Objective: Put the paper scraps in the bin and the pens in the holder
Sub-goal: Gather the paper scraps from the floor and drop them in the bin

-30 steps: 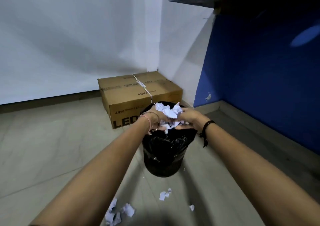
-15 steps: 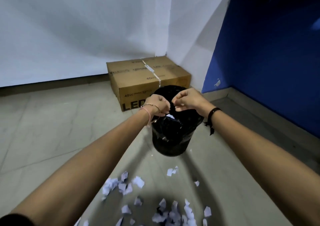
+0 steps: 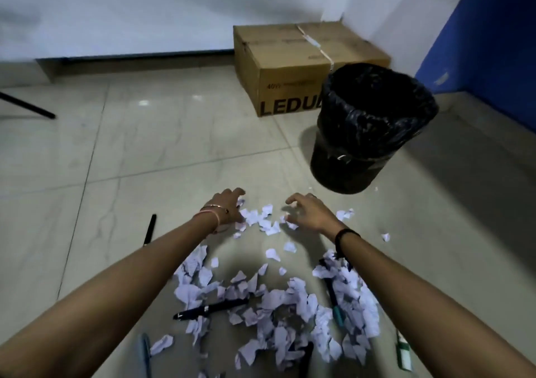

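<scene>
Both grips loose and empty, left hand (image 3: 229,205) and right hand (image 3: 309,212) over paper scraps (image 3: 272,228); black pen (image 3: 211,309) lengthwise left-to-right.

The cardboard box (image 3: 293,67) front reads "40W" and "LEDU", cut off.

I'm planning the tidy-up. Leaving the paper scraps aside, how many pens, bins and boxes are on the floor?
Pens: 6, some half under scraps
Bin: 1
Cardboard box: 1
Total: 8
</scene>
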